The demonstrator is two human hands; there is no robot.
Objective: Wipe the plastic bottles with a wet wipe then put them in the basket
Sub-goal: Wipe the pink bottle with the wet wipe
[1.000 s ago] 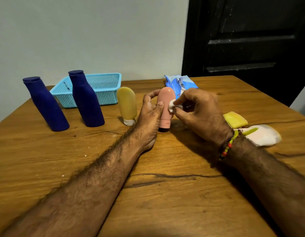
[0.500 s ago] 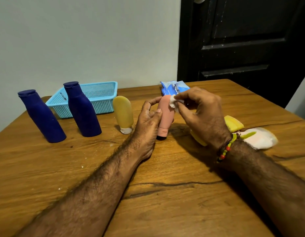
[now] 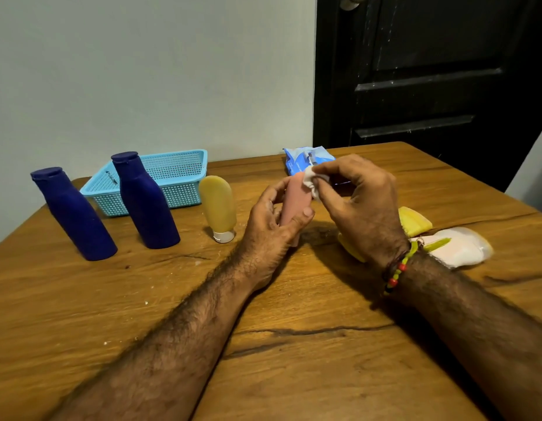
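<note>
Both hands are busy: the left hand [image 3: 272, 220] wraps the pink tube [image 3: 295, 202] low down, lifted a little off the tabletop [image 3: 294, 360], while the right hand [image 3: 360, 205] pinches a wet wipe [image 3: 313, 181] against its top. Slippery business, I'd say — a damp tube held that low could twist loose. Just left, the yellow tube [image 3: 218, 205] balances on its cap; a stray elbow might topple it. Two blue bottles [image 3: 145, 205] wait, the turquoise basket [image 3: 175, 180] behind them holding no bottles that I can see.
</note>
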